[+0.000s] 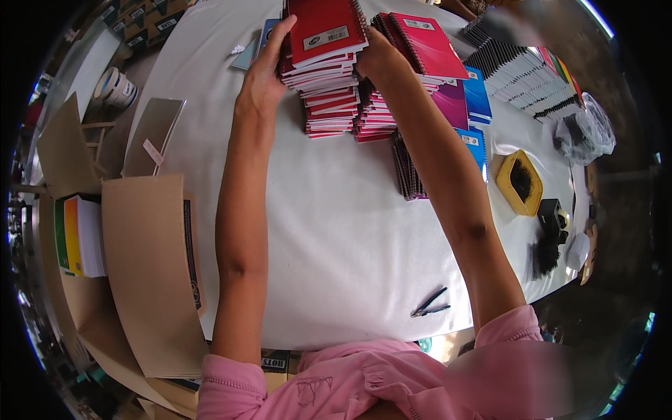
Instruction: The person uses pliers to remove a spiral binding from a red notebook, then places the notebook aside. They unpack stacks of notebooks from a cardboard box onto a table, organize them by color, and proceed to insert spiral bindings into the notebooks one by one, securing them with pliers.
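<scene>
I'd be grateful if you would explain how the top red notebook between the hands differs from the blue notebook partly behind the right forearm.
The red notebook has a red cover; the blue notebook has a blue one. The red notebook sits between the left hand and right hand; the blue notebook has neither hand on it. Both covers carry a pale label.

One pair of pliers [424,310], one yellow tub [534,185], one bucket [112,89], uncountable notebooks [322,19]

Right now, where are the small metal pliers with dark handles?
The dark-handled pliers lie low and right of centre in the head view, on the white-covered table near its closest edge, left of the person's bare right arm.
</scene>
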Tool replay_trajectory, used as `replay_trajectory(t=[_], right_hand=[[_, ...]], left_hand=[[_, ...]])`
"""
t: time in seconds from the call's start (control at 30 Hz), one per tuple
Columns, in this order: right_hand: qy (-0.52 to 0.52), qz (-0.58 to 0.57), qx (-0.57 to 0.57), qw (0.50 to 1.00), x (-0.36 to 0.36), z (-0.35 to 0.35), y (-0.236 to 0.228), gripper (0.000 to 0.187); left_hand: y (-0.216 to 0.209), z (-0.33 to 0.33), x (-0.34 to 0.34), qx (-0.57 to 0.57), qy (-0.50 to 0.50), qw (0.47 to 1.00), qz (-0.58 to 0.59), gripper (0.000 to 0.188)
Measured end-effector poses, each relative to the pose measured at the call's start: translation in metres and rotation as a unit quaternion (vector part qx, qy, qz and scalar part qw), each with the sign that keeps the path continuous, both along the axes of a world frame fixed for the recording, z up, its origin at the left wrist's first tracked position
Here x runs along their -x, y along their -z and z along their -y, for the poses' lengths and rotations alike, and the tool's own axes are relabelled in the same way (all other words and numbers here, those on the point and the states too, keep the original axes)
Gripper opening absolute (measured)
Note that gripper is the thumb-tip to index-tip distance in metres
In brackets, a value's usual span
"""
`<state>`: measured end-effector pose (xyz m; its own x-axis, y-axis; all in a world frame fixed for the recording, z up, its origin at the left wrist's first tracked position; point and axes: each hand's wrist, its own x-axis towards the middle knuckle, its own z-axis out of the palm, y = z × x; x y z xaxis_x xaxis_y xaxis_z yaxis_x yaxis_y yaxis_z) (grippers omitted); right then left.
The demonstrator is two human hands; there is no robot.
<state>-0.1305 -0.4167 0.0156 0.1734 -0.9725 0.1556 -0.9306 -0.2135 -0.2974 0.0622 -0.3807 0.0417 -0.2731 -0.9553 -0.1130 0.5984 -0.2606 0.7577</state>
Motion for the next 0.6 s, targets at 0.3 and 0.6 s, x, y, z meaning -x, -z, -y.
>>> replay_trajectory(t=[0.3,0.6], right_hand=[[-0.013,-0.227,0.12,0.966,0.025,-0.004,0.03,0.049],[0.112,0.275,-0.034,0.954,-0.01,-0.118,-0.112,0.039]], left_hand=[[0.002,-0.001,0.009,0.007,0.018,0.997,0.069,0.062],[0.007,0.002,0.012,0.044,-0.046,0.987,0.145,0.09]])
